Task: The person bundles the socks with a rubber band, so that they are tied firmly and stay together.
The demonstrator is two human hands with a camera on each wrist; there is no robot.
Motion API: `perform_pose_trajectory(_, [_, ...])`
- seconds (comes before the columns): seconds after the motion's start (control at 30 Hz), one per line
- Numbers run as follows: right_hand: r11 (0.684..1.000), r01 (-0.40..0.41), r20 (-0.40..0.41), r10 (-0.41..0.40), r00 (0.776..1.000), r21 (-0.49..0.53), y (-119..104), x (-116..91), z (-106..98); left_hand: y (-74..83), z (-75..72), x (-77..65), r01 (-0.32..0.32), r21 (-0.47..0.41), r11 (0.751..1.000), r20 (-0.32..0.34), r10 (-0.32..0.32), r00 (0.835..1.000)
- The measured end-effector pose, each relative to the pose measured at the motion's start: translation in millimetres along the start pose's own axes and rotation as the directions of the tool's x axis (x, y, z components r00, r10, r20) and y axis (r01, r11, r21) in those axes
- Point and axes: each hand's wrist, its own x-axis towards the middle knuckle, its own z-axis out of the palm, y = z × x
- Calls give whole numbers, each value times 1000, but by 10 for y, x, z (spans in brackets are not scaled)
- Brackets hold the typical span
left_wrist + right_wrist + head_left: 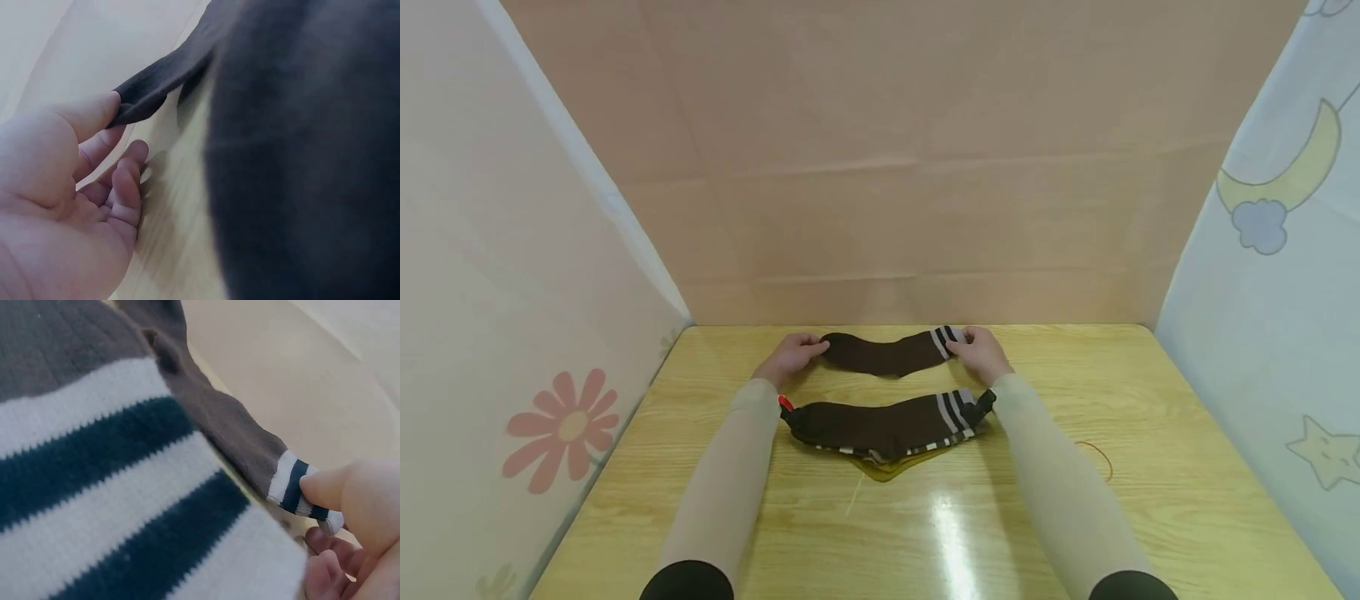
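Observation:
A dark brown sock with black and pale stripes at its cuff stretches sideways between the hands near the table's far edge. My left hand pinches its dark toe end between thumb and fingers. The striped cuff is pinched by my right hand. Nearer to me lies a pile of socks, a similar brown striped one on top. Patterned and mustard edges show beneath it. In both wrist views, the pile's top sock looms close and hides part of the held one.
The wooden table meets a tan backdrop at its far edge, with printed cloth walls on either side. A thin orange loop lies right of the right forearm. Small black pieces sit by both wrists, one with red on it.

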Motion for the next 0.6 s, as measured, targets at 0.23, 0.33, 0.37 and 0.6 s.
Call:
perform_pose_trajectory(0.23, [1000, -1, -12, 2, 1000, 16, 42, -16, 40, -77, 44, -74, -14, -55, 998, 10, 14, 1000])
perform_pose_trajectory(0.33, [1000, -5, -20, 5, 1000, 7, 2, -67, 32, -89, 65, -107, -16, -70, 997, 4, 16, 1000])
perform_pose_trajectory(0.37, [1000, 0, -15, 0, 1000, 17, -16, -86, 21, -82, 65, -124, -19, -69, 997, 4, 19, 1000])
perform_pose_trajectory(0.6, [992, 40, 45, -46, 998, 121, -75, -168, -106, -12, 65, -220, -49, -83, 995, 38, 52, 998])
